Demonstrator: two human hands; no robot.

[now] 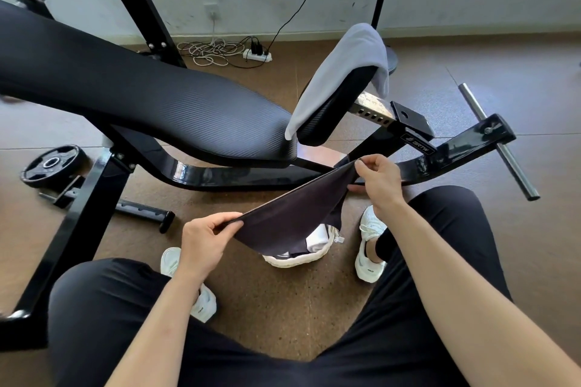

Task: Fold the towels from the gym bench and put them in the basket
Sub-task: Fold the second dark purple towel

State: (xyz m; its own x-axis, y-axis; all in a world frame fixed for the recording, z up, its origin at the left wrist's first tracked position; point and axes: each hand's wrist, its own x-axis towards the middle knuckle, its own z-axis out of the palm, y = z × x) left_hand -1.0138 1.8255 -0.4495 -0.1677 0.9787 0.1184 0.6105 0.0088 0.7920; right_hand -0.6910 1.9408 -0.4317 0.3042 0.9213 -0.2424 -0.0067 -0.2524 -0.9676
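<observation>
Left hand (204, 242), right hand (379, 181) pinch sagging dark towel (292, 214).

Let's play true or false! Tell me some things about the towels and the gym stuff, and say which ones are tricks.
1. The left hand and the right hand both pinch the dark towel. True.
2. The grey towel lies in the basket. False: it hangs over the small pad of the bench.
3. The basket sits on the floor, under the dark towel. True.
4. The weight plate lies on the bench. False: it lies on the floor.
</observation>
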